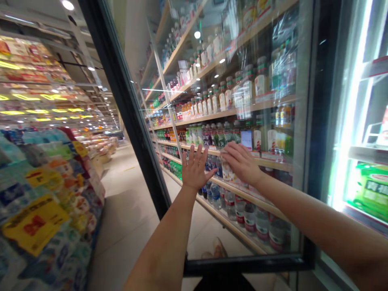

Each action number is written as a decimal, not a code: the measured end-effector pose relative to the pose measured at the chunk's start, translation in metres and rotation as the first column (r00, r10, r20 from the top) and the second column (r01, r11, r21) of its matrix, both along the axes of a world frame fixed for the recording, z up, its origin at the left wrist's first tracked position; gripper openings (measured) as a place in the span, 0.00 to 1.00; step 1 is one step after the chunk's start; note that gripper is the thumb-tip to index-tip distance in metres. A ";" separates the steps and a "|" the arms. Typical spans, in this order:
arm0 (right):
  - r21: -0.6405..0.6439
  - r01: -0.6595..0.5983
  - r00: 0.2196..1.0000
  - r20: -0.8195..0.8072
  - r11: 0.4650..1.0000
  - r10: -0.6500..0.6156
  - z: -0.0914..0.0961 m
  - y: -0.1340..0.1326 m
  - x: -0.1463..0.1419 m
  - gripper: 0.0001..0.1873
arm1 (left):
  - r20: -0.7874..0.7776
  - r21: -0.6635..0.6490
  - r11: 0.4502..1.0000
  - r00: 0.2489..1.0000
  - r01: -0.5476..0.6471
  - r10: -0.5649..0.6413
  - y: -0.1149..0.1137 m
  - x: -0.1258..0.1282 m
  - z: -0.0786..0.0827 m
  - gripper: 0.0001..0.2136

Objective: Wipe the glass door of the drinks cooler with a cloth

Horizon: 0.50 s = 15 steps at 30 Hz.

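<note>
Head camera: from where I'm standing, both arms reach forward to the glass door (212, 117), hands level with each other and well above its lower edge. The left hand (194, 169) is spread wide, palm to the pane, fingers pointing up and thumb out to the right, with nothing held; whether the palm actually touches, I can't tell. The right hand (242, 161), wrist bent, has its fingers curled down over a crumpled pale cloth (224, 158). That cloth sits under the fingertips, against the pane as far as I can see, too bunched to show a long axis. The door's black frame (133, 121) looks aslant, its left side running from top left down to the lower left corner. Rows of bottles (224, 99) show in the glass; green packages (370, 190) stand beyond the door's right edge.
</note>
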State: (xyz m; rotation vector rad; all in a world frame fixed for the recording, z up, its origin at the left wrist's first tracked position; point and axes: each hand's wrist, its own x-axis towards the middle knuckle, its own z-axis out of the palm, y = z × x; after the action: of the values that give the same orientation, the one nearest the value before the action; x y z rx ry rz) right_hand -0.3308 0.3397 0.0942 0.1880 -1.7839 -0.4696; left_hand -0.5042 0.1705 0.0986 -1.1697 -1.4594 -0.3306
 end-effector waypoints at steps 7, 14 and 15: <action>-0.047 -0.006 1.000 0.025 0.999 0.007 -0.017 -0.021 -0.011 0.23 | 0.019 -0.008 1.000 1.000 0.006 -0.005 -0.001 0.002 0.000 0.37; -0.130 0.057 0.997 -0.039 0.990 -0.062 0.012 -0.002 0.001 0.27 | 0.056 -0.008 1.000 0.998 0.012 -0.011 -0.001 0.002 -0.001 0.32; -0.170 0.053 0.993 -0.092 0.984 -0.069 0.017 0.000 0.001 0.28 | 0.060 -0.009 1.000 0.998 0.012 -0.011 0.000 0.003 -0.001 0.32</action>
State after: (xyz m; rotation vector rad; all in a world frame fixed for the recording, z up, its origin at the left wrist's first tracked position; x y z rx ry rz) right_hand -0.3294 0.3398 0.1115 -0.0074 -1.7275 -0.3639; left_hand -0.5017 0.1702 0.0976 -1.1844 -1.5083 -0.3703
